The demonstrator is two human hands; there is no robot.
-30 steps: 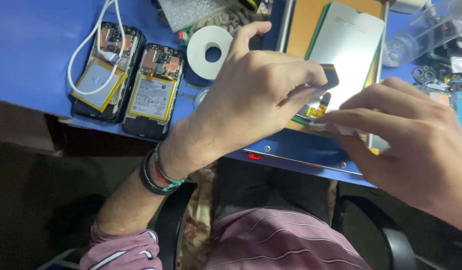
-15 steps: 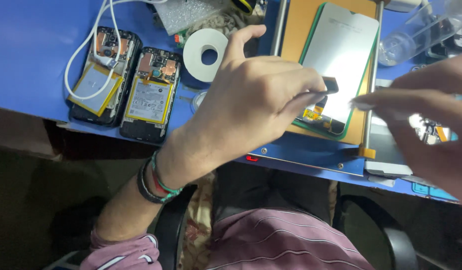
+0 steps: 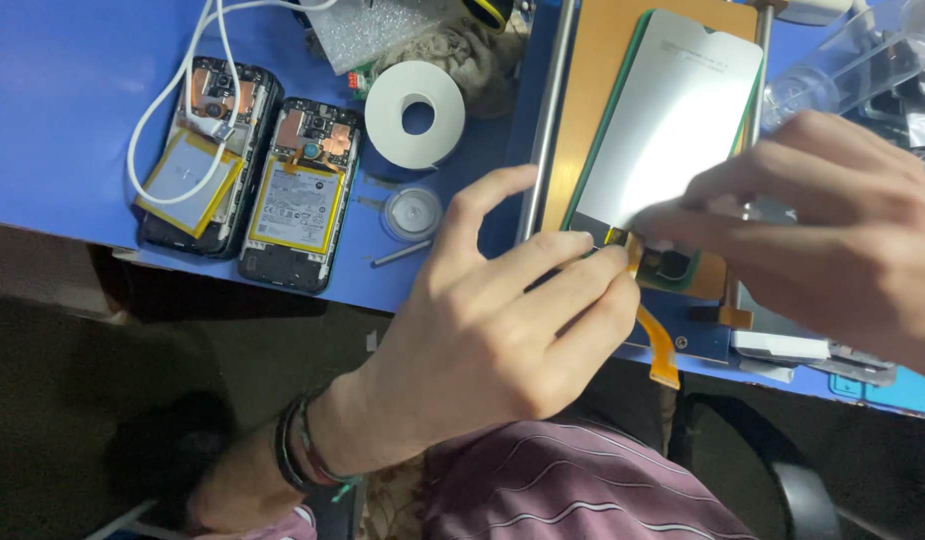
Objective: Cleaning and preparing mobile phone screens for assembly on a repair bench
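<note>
Left hand [image 3: 503,330] pinches, fingertips together, the lower edge of the flat grey phone screen panel [image 3: 668,120] lying on the orange mat [image 3: 603,90]; its fingers hide the contact. Right hand [image 3: 823,230], blurred and cut off at the frame edge, now presses fingertips beside the orange flex cable [image 3: 661,350], having swung in from farther right.

Two opened phones [image 3: 248,180] lie left of the display panel [image 3: 673,130].
</note>
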